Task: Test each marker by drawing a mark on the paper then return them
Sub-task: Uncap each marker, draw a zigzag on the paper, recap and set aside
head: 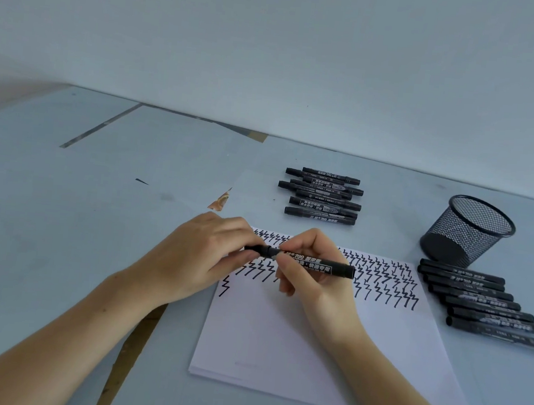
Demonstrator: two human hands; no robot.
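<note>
A black marker [315, 264] lies level above the white paper [278, 343], held at both ends. My left hand [201, 258] grips its cap end with the fingertips. My right hand [311, 272] pinches the barrel from the right. Rows of black zigzag marks [382, 278] cover the paper's upper part, partly hidden by both hands. A pile of several black markers [323, 196] lies behind the paper. A second row of several black markers [484, 301] lies to the right of the paper.
A black mesh pen cup [468, 231] lies tipped on its side at the right, behind the right-hand row of markers. The paper is a small stack. Pale sheets cover the table, with brown gaps [127, 352] showing at the left.
</note>
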